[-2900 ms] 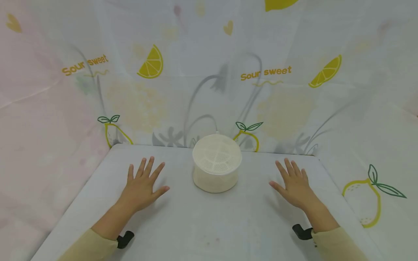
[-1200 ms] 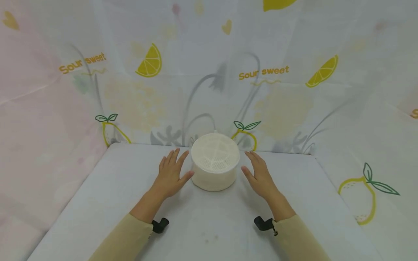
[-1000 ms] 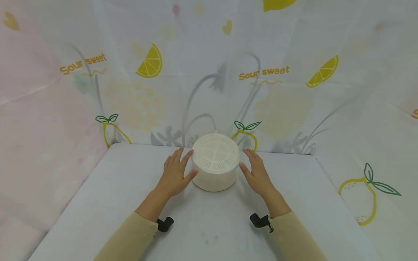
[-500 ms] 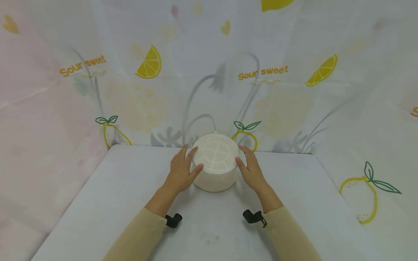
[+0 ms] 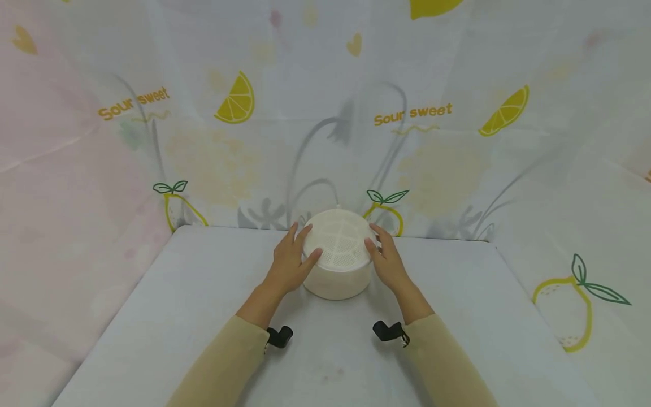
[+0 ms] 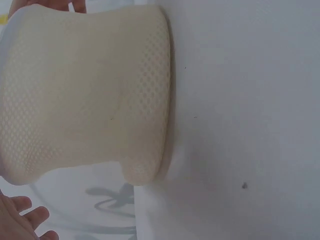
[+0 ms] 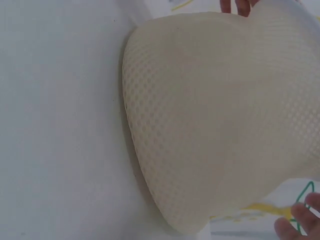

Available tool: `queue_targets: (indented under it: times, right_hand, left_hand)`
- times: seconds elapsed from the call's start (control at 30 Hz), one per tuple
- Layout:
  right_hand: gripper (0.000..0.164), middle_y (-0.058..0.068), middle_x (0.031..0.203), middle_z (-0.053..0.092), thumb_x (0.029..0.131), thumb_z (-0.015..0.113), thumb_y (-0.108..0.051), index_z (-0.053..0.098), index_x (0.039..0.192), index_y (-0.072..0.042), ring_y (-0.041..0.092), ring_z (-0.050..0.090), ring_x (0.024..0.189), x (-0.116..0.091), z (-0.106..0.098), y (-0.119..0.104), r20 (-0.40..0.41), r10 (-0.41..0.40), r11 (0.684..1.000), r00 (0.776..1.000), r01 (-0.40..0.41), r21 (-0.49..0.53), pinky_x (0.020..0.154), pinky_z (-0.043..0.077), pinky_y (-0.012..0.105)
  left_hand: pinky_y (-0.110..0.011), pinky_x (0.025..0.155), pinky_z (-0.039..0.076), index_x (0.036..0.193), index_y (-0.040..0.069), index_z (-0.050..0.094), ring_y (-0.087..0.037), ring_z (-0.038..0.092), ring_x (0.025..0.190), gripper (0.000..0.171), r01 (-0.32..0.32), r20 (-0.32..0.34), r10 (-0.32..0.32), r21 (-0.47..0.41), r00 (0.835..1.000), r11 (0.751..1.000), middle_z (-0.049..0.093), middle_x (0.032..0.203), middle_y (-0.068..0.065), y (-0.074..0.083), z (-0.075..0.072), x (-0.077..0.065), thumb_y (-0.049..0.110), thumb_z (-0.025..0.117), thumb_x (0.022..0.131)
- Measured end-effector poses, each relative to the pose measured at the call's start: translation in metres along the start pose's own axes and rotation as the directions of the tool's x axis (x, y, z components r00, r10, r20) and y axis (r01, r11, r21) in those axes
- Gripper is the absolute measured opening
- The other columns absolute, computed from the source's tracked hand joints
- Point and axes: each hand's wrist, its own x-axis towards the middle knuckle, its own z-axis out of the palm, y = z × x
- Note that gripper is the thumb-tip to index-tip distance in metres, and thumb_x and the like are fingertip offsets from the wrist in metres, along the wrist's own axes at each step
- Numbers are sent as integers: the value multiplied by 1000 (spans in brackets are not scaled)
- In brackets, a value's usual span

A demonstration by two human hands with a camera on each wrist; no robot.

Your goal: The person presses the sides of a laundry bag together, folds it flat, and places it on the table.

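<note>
A cream mesh laundry bag, drum-shaped with a round, pale-rimmed top, stands upright on the white table. At its left side is my left hand, thumb overlapping the rim in the head view. My right hand flanks the opposite side, its thumb over the rim's edge. In the left wrist view, the bag's soft wall bows inward, and the left fingers lie loosely bent just beside the top rim. Seen from the right wrist, the right fingers are spread close to the bag.
A white table carries the bag near its back edge. Behind it hangs a white curtain printed with lemons and "Sour sweet" lettering. Pinkish cloth closes off the left. Black wrist cameras sit at both sleeve cuffs.
Both hands have come inward from far apart on either side of the table to the bag's sides, thumbs now overlapping its rim. The bag stays in place.
</note>
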Motion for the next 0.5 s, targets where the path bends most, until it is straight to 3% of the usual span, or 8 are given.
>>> queue_targets:
  times: [0.2, 0.5]
  right_hand:
    - [56, 18, 157, 32, 108, 43, -37, 31, 155, -10, 37, 36, 139, 7, 5, 4, 0, 11, 999, 1000, -11, 37, 111, 35, 56]
    - [58, 15, 162, 27, 106, 45, -44, 29, 156, -20, 38, 25, 148, 7, 11, 2, 6, 87, 995, 996, -87, 38, 116, 24, 59]
  left_hand:
    - [-69, 112, 20, 157, 12, 27, -50, 23, 145, 66, 52, 15, -52, -30, 999, 998, 19, 160, -30, 1, 0, 5, 47, 46, 104]
    - [-65, 116, 18, 158, 14, 23, -43, 13, 150, 70, 142, 44, -135, -232, 990, 962, 15, 163, -23, 5, 8, 8, 55, 39, 104]
